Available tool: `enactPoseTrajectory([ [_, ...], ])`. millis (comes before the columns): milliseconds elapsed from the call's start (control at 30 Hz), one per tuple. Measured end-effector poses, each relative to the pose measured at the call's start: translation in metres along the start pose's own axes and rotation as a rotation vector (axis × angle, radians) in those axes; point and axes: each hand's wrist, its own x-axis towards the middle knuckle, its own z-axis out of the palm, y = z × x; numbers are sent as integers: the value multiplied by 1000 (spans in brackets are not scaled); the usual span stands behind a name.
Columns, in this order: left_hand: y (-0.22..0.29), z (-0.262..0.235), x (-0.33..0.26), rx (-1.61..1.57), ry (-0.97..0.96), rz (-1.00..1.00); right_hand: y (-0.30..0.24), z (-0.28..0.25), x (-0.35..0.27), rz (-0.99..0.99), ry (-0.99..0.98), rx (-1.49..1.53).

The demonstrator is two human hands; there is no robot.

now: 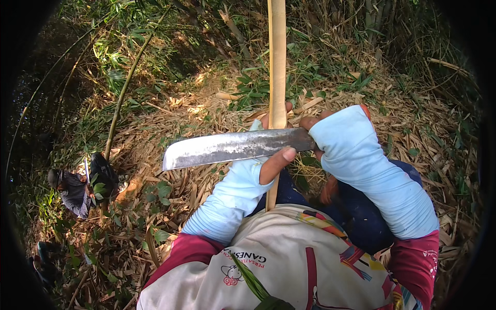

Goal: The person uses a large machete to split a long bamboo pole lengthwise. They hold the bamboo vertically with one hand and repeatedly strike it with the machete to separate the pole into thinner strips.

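Observation:
A long pale bamboo strip (277,62) runs upright from the top of the view down to my lap. Across it lies a machete (222,148), its broad, worn blade pointing left. My right hand (316,125) is closed round the machete's handle end, largely covered by a light blue cloth sleeve. My left hand (274,164), also in a light blue sleeve, grips the strip. Its thumb rests along the blade's lower edge and its fingers go behind the strip. Part of the strip below the blade is hidden by the thumb.
Dry bamboo leaves and litter (206,113) cover the ground around me. A thin bamboo stem (126,85) leans at the left. Another person (77,188) sits low at the far left among leaves. Dense bamboo clumps (372,26) stand at the back.

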Motion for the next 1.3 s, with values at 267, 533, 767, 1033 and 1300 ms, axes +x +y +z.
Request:
enactPoseTrajectory([
  [267, -5, 4, 2, -84, -21, 14, -1, -4, 1, 29, 50, -33],
  [533, -6, 8, 2, -84, -20, 39, 0, -1, -1, 62, 21, -54],
  [767, -9, 10, -1, -34, 41, 87, 0, -3, 0, 69, -41, -104],
  [1033, -14, 7, -1, -13, 71, -22, 0, -6, -1, 39, 16, -72],
  [1300, -17, 4, -1, 15, 48, 40, -1, -5, 0, 31, -28, 91],
])
